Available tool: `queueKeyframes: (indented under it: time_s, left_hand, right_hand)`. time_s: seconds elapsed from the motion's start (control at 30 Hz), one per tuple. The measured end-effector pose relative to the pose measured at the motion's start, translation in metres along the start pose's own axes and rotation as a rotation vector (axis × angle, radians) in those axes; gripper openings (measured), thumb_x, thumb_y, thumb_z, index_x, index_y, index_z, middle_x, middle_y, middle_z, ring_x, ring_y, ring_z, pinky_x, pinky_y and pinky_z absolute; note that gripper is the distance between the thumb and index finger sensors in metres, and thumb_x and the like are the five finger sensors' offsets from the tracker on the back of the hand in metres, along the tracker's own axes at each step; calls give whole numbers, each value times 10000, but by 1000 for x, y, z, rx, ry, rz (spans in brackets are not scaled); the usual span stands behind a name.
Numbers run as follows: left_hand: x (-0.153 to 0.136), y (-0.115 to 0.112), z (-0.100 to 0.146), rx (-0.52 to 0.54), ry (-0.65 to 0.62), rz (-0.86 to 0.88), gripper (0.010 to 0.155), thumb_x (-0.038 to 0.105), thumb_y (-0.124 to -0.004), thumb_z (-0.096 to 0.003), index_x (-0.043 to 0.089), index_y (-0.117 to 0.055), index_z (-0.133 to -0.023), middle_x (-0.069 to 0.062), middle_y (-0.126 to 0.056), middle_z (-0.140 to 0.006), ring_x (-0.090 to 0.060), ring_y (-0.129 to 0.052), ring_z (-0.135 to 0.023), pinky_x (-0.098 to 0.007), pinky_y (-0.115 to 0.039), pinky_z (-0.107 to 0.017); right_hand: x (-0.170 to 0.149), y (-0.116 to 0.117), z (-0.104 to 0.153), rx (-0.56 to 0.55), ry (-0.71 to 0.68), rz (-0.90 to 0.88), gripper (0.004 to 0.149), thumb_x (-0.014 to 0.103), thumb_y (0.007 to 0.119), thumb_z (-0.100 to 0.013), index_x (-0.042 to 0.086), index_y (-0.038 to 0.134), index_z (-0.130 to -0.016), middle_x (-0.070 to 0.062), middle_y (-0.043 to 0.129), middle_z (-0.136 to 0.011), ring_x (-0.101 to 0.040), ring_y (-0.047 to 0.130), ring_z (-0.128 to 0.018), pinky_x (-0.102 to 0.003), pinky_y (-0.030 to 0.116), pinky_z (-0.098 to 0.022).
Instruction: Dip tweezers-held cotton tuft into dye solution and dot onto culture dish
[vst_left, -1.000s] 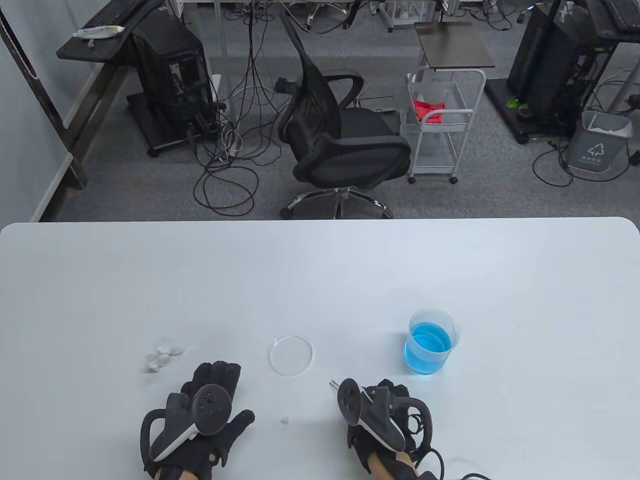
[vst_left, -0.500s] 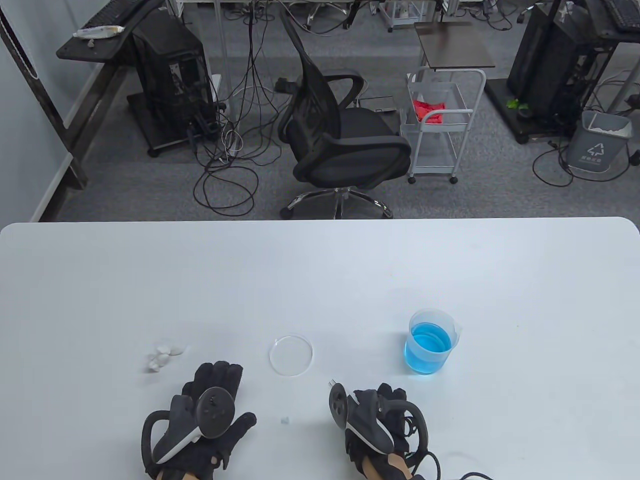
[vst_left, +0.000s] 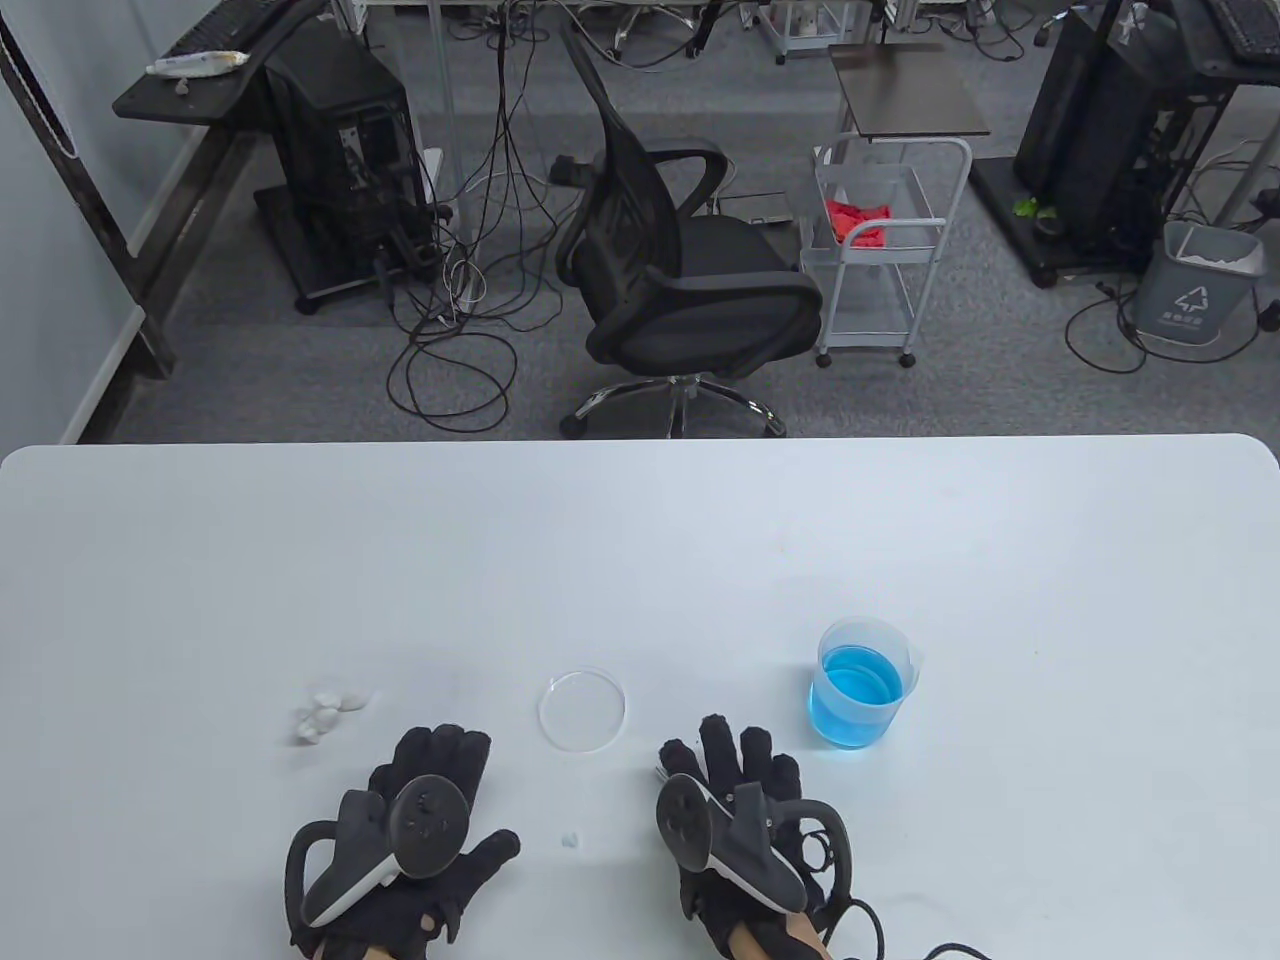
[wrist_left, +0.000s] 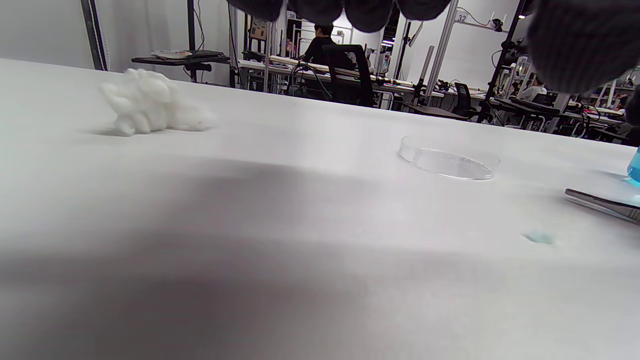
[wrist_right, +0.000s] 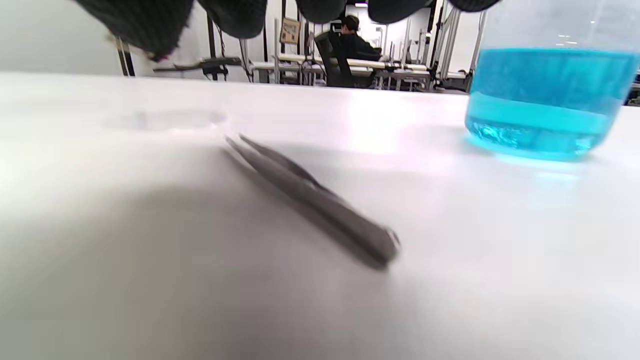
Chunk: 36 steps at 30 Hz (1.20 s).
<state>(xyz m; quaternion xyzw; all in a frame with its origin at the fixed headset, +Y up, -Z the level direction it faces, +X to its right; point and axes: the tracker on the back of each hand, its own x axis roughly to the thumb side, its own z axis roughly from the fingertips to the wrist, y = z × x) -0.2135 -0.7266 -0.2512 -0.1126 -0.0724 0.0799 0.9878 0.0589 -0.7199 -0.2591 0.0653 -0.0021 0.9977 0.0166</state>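
The metal tweezers (wrist_right: 305, 192) lie flat on the white table under my right hand (vst_left: 735, 775), which is spread open above them and holds nothing. Their tips also show in the left wrist view (wrist_left: 602, 204). The clear culture dish (vst_left: 582, 709) sits between my hands, a little farther out. The beaker of blue dye (vst_left: 860, 684) stands to the right of the dish. A small pale-blue cotton tuft (vst_left: 570, 840) lies loose on the table between my hands. My left hand (vst_left: 430, 790) rests flat and open on the table, holding nothing.
A heap of white cotton tufts (vst_left: 325, 712) lies left of the dish, beyond my left hand, and shows in the left wrist view (wrist_left: 150, 102). The table's far edge (vst_left: 640, 442) lies well beyond, with an office chair (vst_left: 680, 250) behind it.
My right hand, curled on its side over the tweezers before, has turned palm-down and spread its fingers, letting the tweezers lie on the table. My left hand has barely moved.
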Motion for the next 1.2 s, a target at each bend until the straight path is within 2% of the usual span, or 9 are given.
queueKeyframes:
  time_s: [0.17,0.33,0.57,0.83,1.2]
  left_hand:
    - [1,3,2,17,1,-9,901,771,-609,-453,396,-138,-1123,95,-113,-1207,-252,-169,-1182,-470,-318,-833]
    - [6,5,6,30,-15,-34,903,778,-600,-453,400,-125,-1121,96,-97,-1205,-254,-155,-1181,-475,-315,-833]
    - [10,2,7,15,-37,-40,926,816,-559,-443,407,-60,-1107,97,-25,-1190,-269,-77,-1170,-506,-283,-827]
    - [11,0,6,0,-43,-47,944,839,-537,-432,408,-23,-1097,91,20,-1179,-279,-37,-1157,-523,-259,-822]
    - [14,-1,5,-4,-40,-66,945,839,-538,-431,410,-21,-1096,90,19,-1179,-282,-29,-1153,-533,-248,-817]
  right_hand:
    - [1,-21,7,-69,-49,-26,647,532,704,-461,399,477,-1052,-31,260,-1178,-450,279,-1076,-676,350,-708]
    - [-2,-32,19,-85,-85,-113,691,575,682,-456,414,398,-1065,-18,156,-1174,-457,156,-1067,-692,270,-705]
    - [-12,-18,22,-38,-100,-143,733,639,647,-447,451,293,-1061,12,49,-1157,-430,41,-1050,-704,177,-688]
    - [-16,-6,18,-39,-103,-136,728,646,642,-441,456,300,-1055,16,76,-1160,-409,62,-1057,-702,182,-687]
    - [-17,-6,19,-25,-90,-117,723,638,653,-440,449,323,-1055,14,109,-1166,-395,83,-1063,-700,192,-688]
